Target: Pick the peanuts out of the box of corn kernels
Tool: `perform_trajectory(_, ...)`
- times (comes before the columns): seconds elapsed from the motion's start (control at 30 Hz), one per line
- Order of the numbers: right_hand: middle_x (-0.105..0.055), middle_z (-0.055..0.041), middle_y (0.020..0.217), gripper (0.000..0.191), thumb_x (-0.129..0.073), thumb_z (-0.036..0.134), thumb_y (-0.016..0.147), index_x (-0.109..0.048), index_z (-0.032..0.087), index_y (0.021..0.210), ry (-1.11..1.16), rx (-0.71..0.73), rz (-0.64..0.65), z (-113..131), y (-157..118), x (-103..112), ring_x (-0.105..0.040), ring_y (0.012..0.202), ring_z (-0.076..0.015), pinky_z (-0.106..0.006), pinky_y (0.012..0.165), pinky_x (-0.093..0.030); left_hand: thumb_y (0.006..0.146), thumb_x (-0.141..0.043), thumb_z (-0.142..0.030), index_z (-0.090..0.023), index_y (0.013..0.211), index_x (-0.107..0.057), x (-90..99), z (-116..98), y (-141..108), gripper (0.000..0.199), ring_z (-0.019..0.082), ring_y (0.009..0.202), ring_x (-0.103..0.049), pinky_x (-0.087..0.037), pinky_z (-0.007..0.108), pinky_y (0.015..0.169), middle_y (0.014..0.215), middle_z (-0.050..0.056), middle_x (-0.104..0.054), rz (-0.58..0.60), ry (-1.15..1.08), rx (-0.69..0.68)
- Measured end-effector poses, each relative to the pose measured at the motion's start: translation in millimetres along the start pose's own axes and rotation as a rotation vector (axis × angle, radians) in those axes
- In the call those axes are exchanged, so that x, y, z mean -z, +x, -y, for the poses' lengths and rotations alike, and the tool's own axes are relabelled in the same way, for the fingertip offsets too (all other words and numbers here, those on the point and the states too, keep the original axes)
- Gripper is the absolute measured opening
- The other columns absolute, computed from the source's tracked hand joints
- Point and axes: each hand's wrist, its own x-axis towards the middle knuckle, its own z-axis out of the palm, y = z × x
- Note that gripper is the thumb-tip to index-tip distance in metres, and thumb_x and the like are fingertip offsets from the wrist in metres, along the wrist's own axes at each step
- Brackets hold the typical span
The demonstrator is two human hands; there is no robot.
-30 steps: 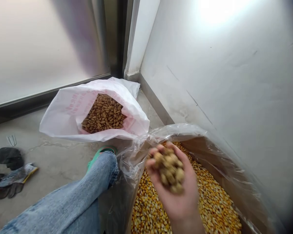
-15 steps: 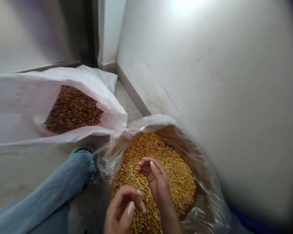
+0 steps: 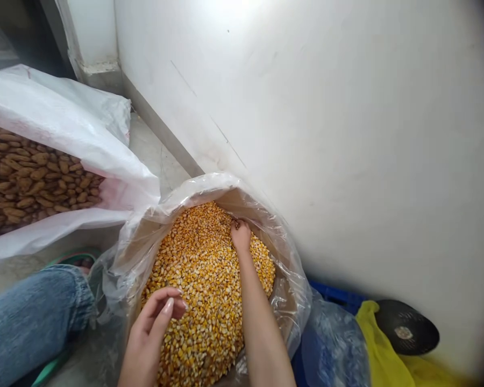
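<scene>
Yellow corn kernels point(image 3: 201, 269) fill a sack lined with clear plastic point(image 3: 221, 183). My right hand point(image 3: 241, 235) reaches to the far right part of the kernels, its fingers curled at their surface; a small dark reddish-brown thing shows at its fingertips, too small to name. Over the near left side of the corn hovers my left hand point(image 3: 155, 320), with curved fingers apart from the thumb and nothing between them.
A white sack point(image 3: 116, 134) holding brown nuts in shells point(image 3: 36, 177) lies at the left, above a jeans-clad leg point(image 3: 40, 322). A pale wall point(image 3: 326, 134) rises behind. Yellow cloth point(image 3: 381, 344), a black disc-like object point(image 3: 407, 328) and blue plastic point(image 3: 334, 333) are at lower right.
The view has shifted right and closer to the corn. My right hand has moved away from my left hand to the far side of the kernels, and its fingers have closed.
</scene>
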Motion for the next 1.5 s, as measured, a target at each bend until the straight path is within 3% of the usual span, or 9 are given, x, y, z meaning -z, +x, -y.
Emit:
perform_trajectory(0.23,-0.06,-0.0131,0.096,0.043,-0.04,0.045,0.074,-0.058,0.013,0.097,0.029,-0.059,0.1,4,5,-20,-0.053,0.092,-0.0238,-0.034,0.083,-0.035,0.064,-0.058,-0.04,-0.017,0.073,-0.059,-5.0,-13,-2,0.025,0.015,0.064,-0.054,-0.045,0.024,0.064,0.063,0.002,-0.059,-0.008,-0.069,-0.01)
perform_trajectory(0.47,-0.052,-0.0129,0.115,0.058,-0.051,0.049,0.064,-0.053,0.012,0.109,0.183,-0.071,0.286,15,11,-23,-0.046,0.106,-0.0245,-0.034,0.09,-0.031,0.065,-0.057,-0.041,-0.017,0.075,-0.06,-2.6,-12,0,0.026,0.016,0.068,-0.055,-0.045,0.025,0.067,0.067,0.002,-0.06,0.047,-0.022,-0.006)
perform_trajectory(0.7,-0.057,-0.0099,0.108,0.049,-0.057,0.037,0.061,-0.056,0.014,0.105,0.37,-0.058,0.438,46,-20,-31,-0.053,0.097,-0.0198,-0.029,0.083,-0.039,0.064,-0.057,-0.042,-0.016,0.077,-0.06,-2.5,-15,2,0.029,0.017,0.07,-0.056,-0.045,0.027,0.07,0.069,0.003,-0.06,0.052,0.022,0.004)
perform_trajectory(0.9,-0.055,-0.0047,0.109,0.042,-0.06,0.036,0.063,-0.057,0.021,0.102,0.547,0.14,0.796,58,-74,8,-0.05,0.1,-0.0181,-0.033,0.09,-0.035,0.066,-0.055,-0.043,-0.017,0.079,-0.06,0.4,-13,5,0.029,0.018,0.074,-0.056,-0.044,0.028,0.072,0.074,0.005,-0.061,0.075,0.053,0.007)
perform_trajectory(1.1,-0.056,-0.0034,0.106,0.036,-0.059,0.032,0.068,-0.056,0.023,0.103,0.645,0.349,1.126,44,-118,62,-0.05,0.099,-0.016,-0.035,0.09,-0.035,0.068,-0.054,-0.041,-0.018,0.08,-0.059,0.3,-10,5,0.027,0.017,0.075,-0.055,-0.042,0.026,0.075,0.074,0.003,-0.061,0.058,0.078,0.012)
perform_trajectory(1.17,-0.056,-0.0039,0.109,0.033,-0.052,0.033,0.074,-0.055,0.023,0.105,0.699,0.261,1.008,33,-117,66,-0.049,0.102,-0.0158,-0.036,0.091,-0.034,0.067,-0.055,-0.041,-0.018,0.079,-0.059,-0.6,-10,4,0.027,0.017,0.075,-0.055,-0.042,0.026,0.074,0.073,0.003,-0.061,0.042,0.088,0.014)
perform_trajectory(1.33,-0.053,-0.008,0.113,0.038,-0.042,0.039,0.077,-0.054,0.017,0.107,0.564,0.049,0.241,3,-64,38,-0.046,0.107,-0.0169,-0.034,0.095,-0.029,0.067,-0.054,-0.04,-0.018,0.078,-0.06,-2.4,-9,4,0.025,0.016,0.073,-0.055,-0.043,0.024,0.072,0.072,0.002,-0.061,0.03,0.095,-0.004)
perform_trajectory(1.4,-0.054,-0.0094,0.112,0.041,-0.039,0.039,0.078,-0.054,0.014,0.106,0.49,0.069,0.124,0,-36,21,-0.047,0.105,-0.0171,-0.032,0.094,-0.03,0.068,-0.054,-0.039,-0.018,0.078,-0.06,-3.0,-9,3,0.024,0.015,0.073,-0.056,-0.043,0.024,0.073,0.071,0.002,-0.061,0.021,0.091,-0.002)
perform_trajectory(1.5,-0.052,-0.0087,0.116,0.044,-0.037,0.039,0.078,-0.051,0.014,0.111,0.399,0.134,0.13,4,-7,-7,-0.045,0.107,-0.0167,-0.03,0.094,-0.029,0.067,-0.055,-0.039,-0.018,0.078,-0.06,-4.8,-9,3,0.024,0.015,0.073,-0.056,-0.043,0.024,0.073,0.072,0.002,-0.061,-0.004,0.076,0.008)
